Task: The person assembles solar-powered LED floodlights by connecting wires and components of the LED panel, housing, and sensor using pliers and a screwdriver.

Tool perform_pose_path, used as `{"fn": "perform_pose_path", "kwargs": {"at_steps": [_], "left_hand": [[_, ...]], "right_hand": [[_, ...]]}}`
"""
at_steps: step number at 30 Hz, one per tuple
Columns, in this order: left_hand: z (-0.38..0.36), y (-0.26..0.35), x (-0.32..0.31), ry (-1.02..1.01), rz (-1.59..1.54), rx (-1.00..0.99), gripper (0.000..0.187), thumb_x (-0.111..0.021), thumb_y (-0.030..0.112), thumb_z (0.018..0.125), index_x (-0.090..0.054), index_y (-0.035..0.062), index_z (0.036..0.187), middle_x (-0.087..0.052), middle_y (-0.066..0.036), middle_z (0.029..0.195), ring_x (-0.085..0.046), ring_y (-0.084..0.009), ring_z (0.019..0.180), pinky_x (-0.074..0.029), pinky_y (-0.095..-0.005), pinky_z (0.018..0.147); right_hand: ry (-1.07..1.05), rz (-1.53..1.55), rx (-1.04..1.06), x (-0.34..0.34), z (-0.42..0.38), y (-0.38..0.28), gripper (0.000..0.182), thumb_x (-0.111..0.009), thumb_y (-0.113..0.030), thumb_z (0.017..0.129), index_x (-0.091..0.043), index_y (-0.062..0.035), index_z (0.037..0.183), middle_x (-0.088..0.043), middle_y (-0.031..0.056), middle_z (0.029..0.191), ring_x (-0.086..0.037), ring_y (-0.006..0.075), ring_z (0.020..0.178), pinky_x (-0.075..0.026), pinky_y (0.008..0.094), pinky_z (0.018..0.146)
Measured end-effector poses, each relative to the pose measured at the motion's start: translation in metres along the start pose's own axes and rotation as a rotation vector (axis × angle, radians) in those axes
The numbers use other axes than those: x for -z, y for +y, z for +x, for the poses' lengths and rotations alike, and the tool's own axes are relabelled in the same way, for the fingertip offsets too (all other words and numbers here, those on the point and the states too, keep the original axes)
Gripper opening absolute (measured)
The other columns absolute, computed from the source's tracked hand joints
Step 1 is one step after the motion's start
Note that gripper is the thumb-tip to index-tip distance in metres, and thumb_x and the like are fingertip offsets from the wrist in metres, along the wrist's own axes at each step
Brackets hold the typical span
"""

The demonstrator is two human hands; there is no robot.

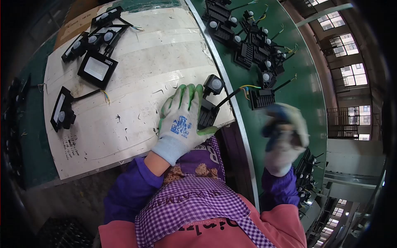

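Your left grip (180,118) grasps the black lamp (208,113) beneath its thumb side, apparently steadying it; farther right, your right grip (287,134) is too blurred to tell.

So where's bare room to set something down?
White board, middle, between left-side lamps and left hand, bar small scraps; narrow green belt strip between metal rail and right hand. Crowded: board's far left corner, belt's far end.
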State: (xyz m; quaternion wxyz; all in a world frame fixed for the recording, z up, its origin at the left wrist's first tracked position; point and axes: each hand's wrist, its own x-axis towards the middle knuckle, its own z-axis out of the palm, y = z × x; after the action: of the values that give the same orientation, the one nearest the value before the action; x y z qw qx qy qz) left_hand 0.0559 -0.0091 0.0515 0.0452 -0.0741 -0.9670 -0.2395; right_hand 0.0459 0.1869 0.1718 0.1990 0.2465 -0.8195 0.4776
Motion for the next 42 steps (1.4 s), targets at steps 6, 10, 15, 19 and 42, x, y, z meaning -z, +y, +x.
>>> {"fn": "perform_pose_path", "kwargs": {"at_steps": [6, 10, 15, 19, 42], "left_hand": [[0.002, 0.003, 0.005, -0.021, 0.08, -0.019, 0.11, -0.059, 0.073, 0.071, -0.022, 0.0046, 0.148, -0.029, -0.022, 0.147, -0.027, -0.0386, 0.137, -0.024, -0.0494, 0.111], [0.0, 0.004, 0.003, -0.005, 0.092, -0.011, 0.108, -0.061, 0.072, 0.07, -0.024, 0.0066, 0.147, -0.03, -0.02, 0.147, -0.028, -0.0387, 0.136, -0.025, -0.0509, 0.11], [0.0, 0.006, 0.006, 0.006, 0.121, -0.019, 0.101, -0.055, 0.071, 0.075, -0.026, 0.0077, 0.147, -0.03, -0.022, 0.147, -0.026, -0.0379, 0.138, -0.02, -0.05, 0.111], [0.003, 0.022, 0.007, 0.233, 0.108, -0.074, 0.08, -0.058, 0.064, 0.077, -0.045, 0.0132, 0.137, -0.038, -0.016, 0.142, -0.033, -0.036, 0.132, -0.025, -0.0496, 0.105], [0.025, 0.027, -0.013, 0.436, -0.085, -0.192, 0.021, -0.072, 0.027, 0.07, -0.064, 0.0104, 0.08, -0.056, -0.005, 0.087, -0.054, -0.0261, 0.079, -0.043, -0.04, 0.071]], "right_hand": [[0.093, 0.2, -0.94, -0.017, -0.006, 0.041, 0.016, -0.066, -0.009, 0.087, -0.066, -0.0017, 0.101, -0.06, -0.0029, 0.077, -0.048, 0.0021, 0.06, -0.038, 0.018, 0.053], [-0.131, 0.492, -0.812, -0.048, 0.009, 0.058, 0.023, -0.066, -0.007, 0.084, -0.065, -0.0012, 0.106, -0.061, -0.0034, 0.079, -0.052, 0.002, 0.066, -0.039, 0.0167, 0.057], [-0.274, 0.448, -0.849, -0.058, 0.024, 0.071, 0.014, -0.067, -0.015, 0.086, -0.067, -0.0033, 0.095, -0.058, -0.0041, 0.068, -0.048, 0.0012, 0.053, -0.036, 0.0166, 0.047], [-0.214, 0.547, -0.862, -0.051, 0.015, 0.084, 0.012, -0.064, -0.015, 0.086, -0.064, -0.0037, 0.091, -0.056, -0.0027, 0.066, -0.048, 0.0043, 0.05, -0.036, 0.0191, 0.045], [-0.355, 0.796, -0.769, -0.023, 0.026, 0.069, 0.018, -0.061, -0.018, 0.092, -0.06, -0.0007, 0.092, -0.056, 0.0002, 0.062, -0.046, 0.0057, 0.046, -0.033, 0.0181, 0.041]]}}
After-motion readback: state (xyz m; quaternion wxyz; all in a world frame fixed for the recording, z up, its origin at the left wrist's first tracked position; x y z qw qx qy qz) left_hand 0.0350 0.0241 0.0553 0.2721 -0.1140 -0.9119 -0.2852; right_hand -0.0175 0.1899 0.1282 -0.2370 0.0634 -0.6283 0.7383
